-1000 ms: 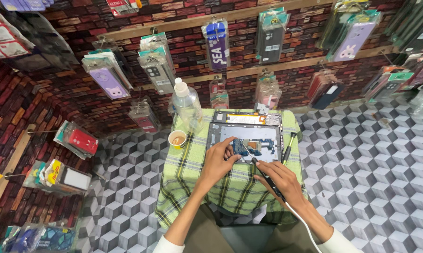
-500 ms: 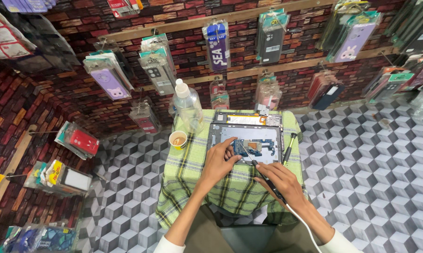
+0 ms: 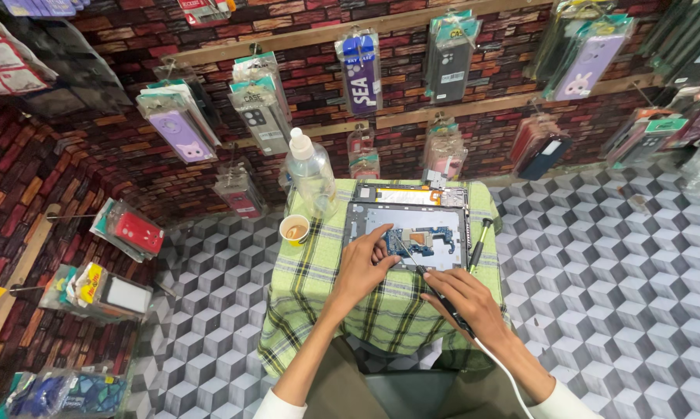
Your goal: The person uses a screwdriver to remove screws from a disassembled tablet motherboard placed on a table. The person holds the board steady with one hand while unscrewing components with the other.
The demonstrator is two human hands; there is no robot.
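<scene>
Circuit board half hidden by left hand; right hand grips soldering iron.

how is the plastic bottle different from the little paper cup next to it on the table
The plastic bottle is tall, clear and closed with a white cap; the paper cup is short, opaque and open at the top. The bottle's contents look see-through, while the cup holds a brownish drink. The bottle stands farther from the left hand than the cup does. Both stand upright on the green plaid tablecloth.
</scene>
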